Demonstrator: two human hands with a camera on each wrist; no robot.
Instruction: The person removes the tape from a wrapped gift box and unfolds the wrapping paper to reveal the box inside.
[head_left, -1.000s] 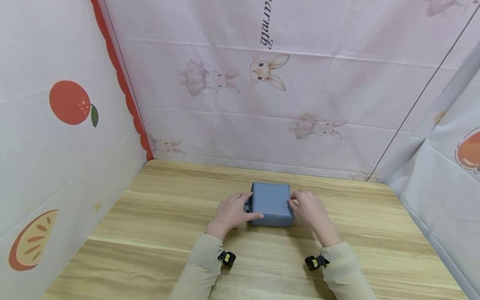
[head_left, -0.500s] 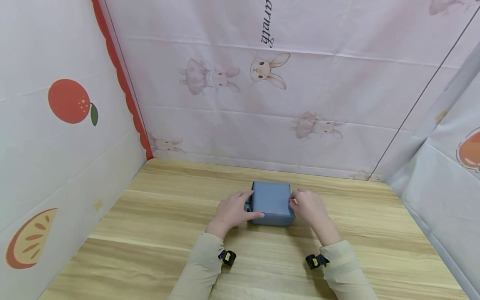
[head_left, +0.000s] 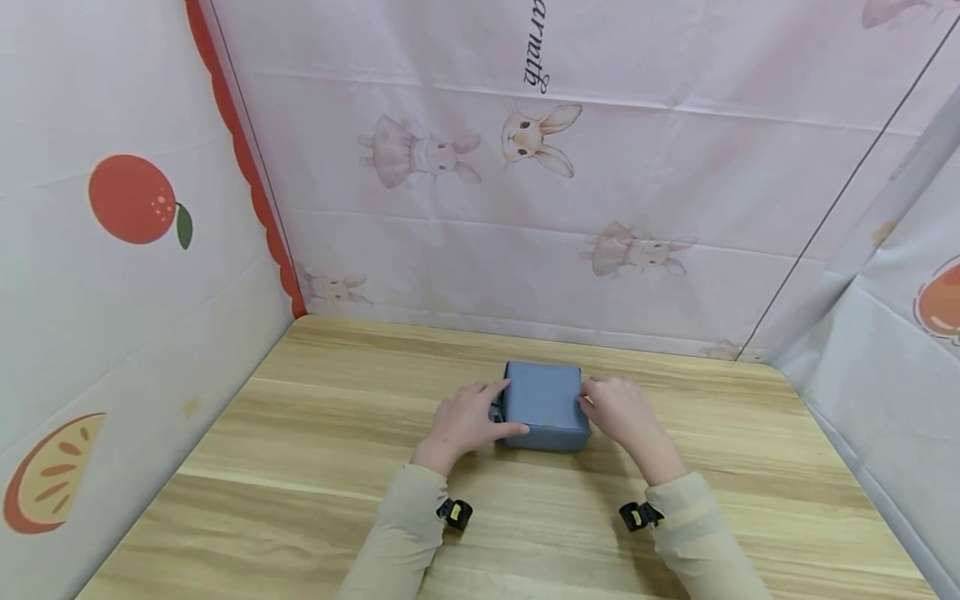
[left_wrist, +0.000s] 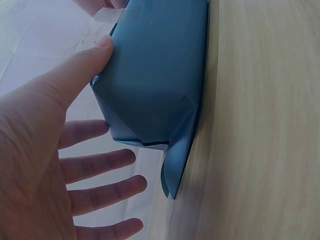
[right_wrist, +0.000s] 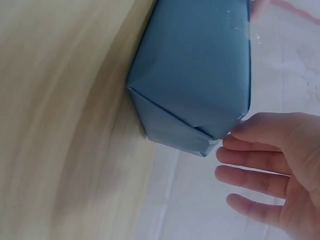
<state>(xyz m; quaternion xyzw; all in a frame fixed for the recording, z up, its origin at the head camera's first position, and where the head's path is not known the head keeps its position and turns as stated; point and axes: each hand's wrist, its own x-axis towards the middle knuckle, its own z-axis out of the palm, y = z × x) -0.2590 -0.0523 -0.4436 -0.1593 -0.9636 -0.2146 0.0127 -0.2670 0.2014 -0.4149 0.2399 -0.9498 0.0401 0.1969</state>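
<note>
A small box [head_left: 543, 396] wrapped in blue paper lies on the table. My left hand [head_left: 465, 421] is at its left end, thumb on the front face by the top edge, index fingertip touching the end, other fingers spread straight. From that end a loose paper flap [left_wrist: 176, 172] sticks out along the table. At the right end, my right hand [head_left: 618, 408] brings thumb and index fingertips together on clear tape [right_wrist: 212, 143] at the top corner of the folded end. The right hand's other fingers extend apart from the box.
The wooden table [head_left: 315, 500] runs to a rabbit-print cloth [head_left: 480, 275] behind the box. Fruit-print cloth walls [head_left: 60, 333] stand at left and right. Clear tape [left_wrist: 97, 25] crosses the box's top front edge. Each wrist wears a black camera strap [head_left: 455, 514].
Both hands keep nearly the same place on the box. The right wrist and forearm have shifted slightly to the right, and the head view has tilted a little.
</note>
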